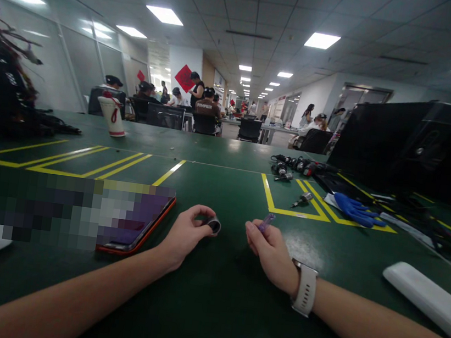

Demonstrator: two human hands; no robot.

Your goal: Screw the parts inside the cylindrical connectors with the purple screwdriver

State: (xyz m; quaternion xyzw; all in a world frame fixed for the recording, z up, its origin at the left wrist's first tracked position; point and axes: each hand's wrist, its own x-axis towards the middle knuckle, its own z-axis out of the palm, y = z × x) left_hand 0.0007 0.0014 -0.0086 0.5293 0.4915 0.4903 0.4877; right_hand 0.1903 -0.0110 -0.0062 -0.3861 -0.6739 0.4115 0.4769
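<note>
My left hand [187, 236] is closed, thumb and fingers pinching a short grey ring-shaped piece [213, 224] whose dark opening faces right. To its right, my right hand [270, 252] grips a small translucent purple tube-like piece [267, 221] that sticks up past the fingertips; its lower part is hidden in the hand. The two hands are apart, low over the green table [207, 310]. Left of my left hand lies a tablet-like device [142, 219] with an orange edge, partly pixelated.
Small metal and black parts [281, 168] lie at the back right, with a blue glove [355, 209] nearer. White bars [428, 298] lie at both sides. A paper cup [113, 115] stands at the far left. Black equipment [399, 142] rises at right. People sit beyond.
</note>
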